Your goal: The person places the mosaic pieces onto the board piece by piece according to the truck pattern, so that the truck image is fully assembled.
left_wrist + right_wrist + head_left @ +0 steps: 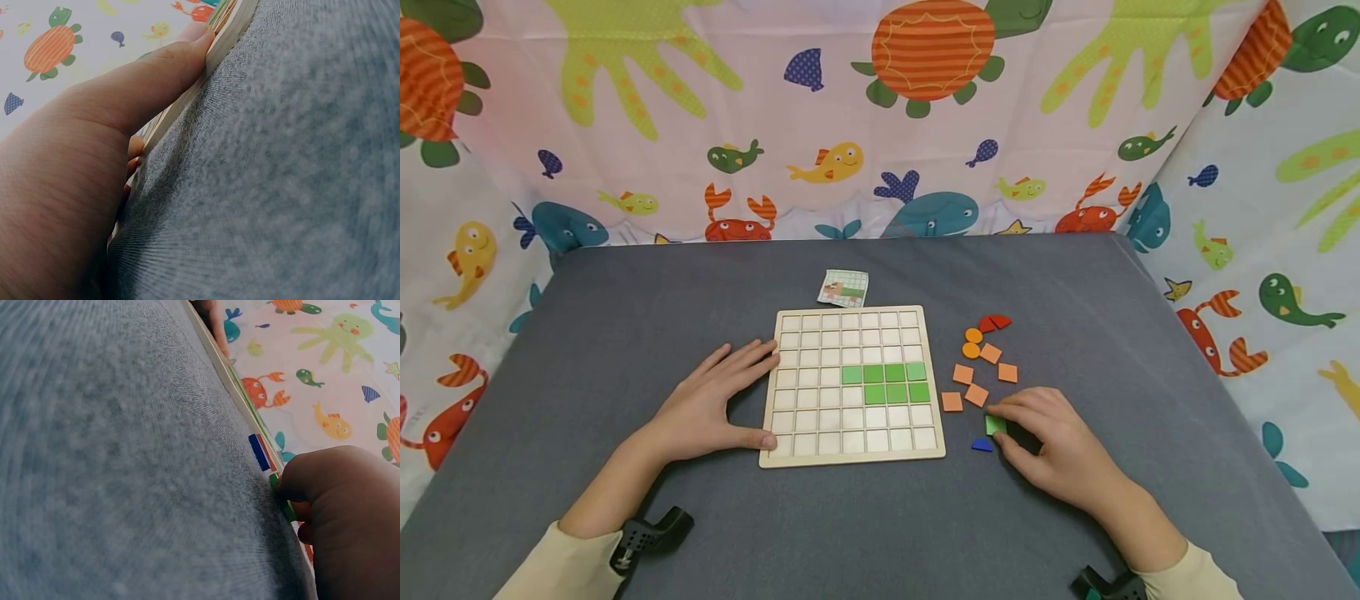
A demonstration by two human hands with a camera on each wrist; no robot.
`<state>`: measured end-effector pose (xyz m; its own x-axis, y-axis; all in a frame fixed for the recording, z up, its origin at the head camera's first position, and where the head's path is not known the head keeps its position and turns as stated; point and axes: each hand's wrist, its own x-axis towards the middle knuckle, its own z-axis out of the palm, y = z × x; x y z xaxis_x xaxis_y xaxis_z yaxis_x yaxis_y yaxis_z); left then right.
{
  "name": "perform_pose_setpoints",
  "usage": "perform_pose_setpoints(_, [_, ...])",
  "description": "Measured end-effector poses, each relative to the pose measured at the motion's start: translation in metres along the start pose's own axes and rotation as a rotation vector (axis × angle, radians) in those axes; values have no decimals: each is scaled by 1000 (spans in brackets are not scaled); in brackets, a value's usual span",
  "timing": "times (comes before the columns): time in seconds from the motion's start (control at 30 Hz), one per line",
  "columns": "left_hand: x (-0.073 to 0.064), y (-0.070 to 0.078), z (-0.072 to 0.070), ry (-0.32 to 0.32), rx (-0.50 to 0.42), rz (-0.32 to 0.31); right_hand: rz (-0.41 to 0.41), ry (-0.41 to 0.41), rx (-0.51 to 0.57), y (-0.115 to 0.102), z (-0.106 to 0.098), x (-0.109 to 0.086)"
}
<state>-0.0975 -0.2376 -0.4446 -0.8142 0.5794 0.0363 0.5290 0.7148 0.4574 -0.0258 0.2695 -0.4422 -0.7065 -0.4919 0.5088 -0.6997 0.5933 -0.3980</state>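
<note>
A wooden grid board (pixel 850 460) lies flat on the grey table, with several green square tiles (pixel 895 372) filling neighbouring cells in two rows at its middle right. My left hand (pixel 700 412) rests along the board's left side, fingers extended to the edge and thumb on the near corner; the left wrist view shows the thumb (pixel 156 72) on the rim. Right of the board, my right hand (pixel 1056 450) pinches a green square tile (pixel 996 425) between thumb and fingers, low over the cloth. A blue piece (pixel 982 445) lies just below that tile.
Several light-orange squares (pixel 962 374) are scattered to the right of the board. Behind them are two orange circles (pixel 973 335) and red pieces (pixel 1000 321). A small printed card (pixel 844 288) lies beyond the board's far edge. A sea-animal curtain (pixel 820 192) hangs behind the table.
</note>
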Motion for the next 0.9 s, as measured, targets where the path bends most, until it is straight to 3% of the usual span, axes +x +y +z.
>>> perform_pose_setpoints(0.4, [-4, -3, -4, 7, 24, -13, -16, -8, 42, -3, 6, 15])
perform_pose_setpoints(0.9, [1, -1, 2, 5, 38, 13, -81, -53, 76, -11, 21, 45])
